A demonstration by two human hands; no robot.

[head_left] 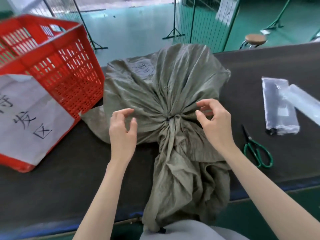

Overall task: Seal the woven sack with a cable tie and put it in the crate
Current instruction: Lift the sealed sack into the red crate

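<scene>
A grey-green woven sack (166,80) lies on the dark table (69,179), its neck gathered into tight pleats. A thin black cable tie (168,118) cinches the neck. The loose mouth of the sack hangs over the near table edge toward me. My left hand (123,130) hovers just left of the tied neck, fingers curled and apart, holding nothing. My right hand (215,120) hovers just right of the neck, fingers also apart and empty. The red plastic crate (57,66) stands at the left, touching the sack's side.
A white paper sheet (29,118) with black characters covers the crate's near side. Green-handled scissors (256,149) lie on the table at the right. Beyond them lie clear plastic packets (278,104) of ties. A stool (255,38) and metal stands are on the green floor behind.
</scene>
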